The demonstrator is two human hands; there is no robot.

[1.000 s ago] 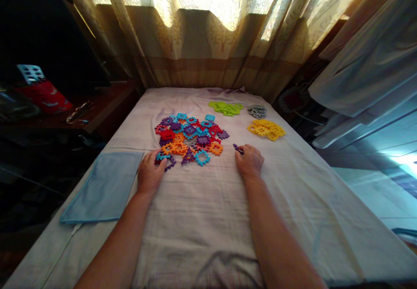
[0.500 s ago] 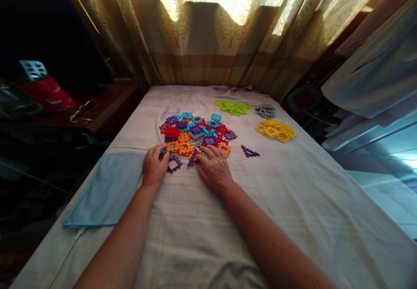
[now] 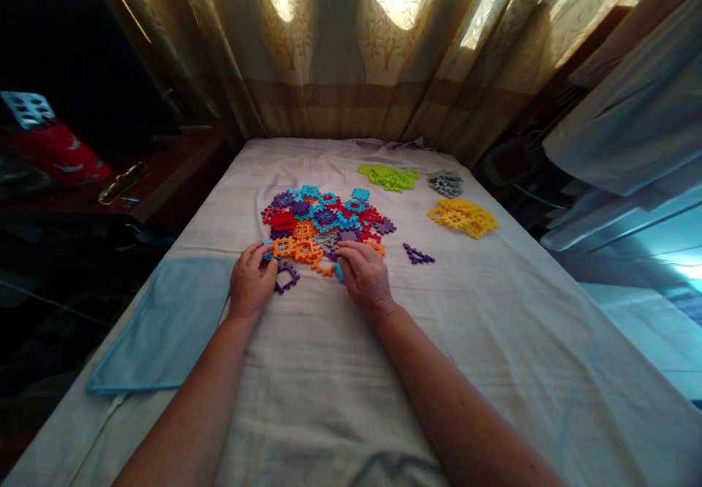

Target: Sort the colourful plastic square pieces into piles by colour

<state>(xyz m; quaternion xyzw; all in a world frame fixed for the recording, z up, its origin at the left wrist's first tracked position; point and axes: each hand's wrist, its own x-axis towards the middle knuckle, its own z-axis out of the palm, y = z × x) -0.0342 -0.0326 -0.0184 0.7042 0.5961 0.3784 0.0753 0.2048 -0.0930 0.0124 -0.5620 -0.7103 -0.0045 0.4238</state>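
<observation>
A heap of flat interlocking plastic tiles (image 3: 323, 217) with notched edges, in blue, purple, red, orange and grey, lies before me. At its near left edge, my left hand (image 3: 253, 279) rests beside an orange window tile (image 3: 281, 246), thumb apart from its curved fingers. A purple square frame (image 3: 287, 276) lies by the left thumb. My right hand (image 3: 366, 276) is at the heap's near right side, thumb and fingers closed on a purple tile (image 3: 331, 255), mostly hidden. Below those fingertips show an orange tile (image 3: 322, 268) and a bit of a blue tile (image 3: 338, 273).
Right of the heap lies a purple triangular tile (image 3: 418, 254). Farther back are sorted piles: green (image 3: 390, 178), grey (image 3: 445, 183) and yellow (image 3: 463, 217). A light-blue cloth pad (image 3: 164, 326) with a cord covers the left side of the sheet (image 3: 482, 341). Curtains (image 3: 334, 55) hang behind.
The purple tile under my right fingers has shifted up toward the heap, uncovering an orange tile. My right hand's fingers have drawn together. The left hand stays by the heap's edge.
</observation>
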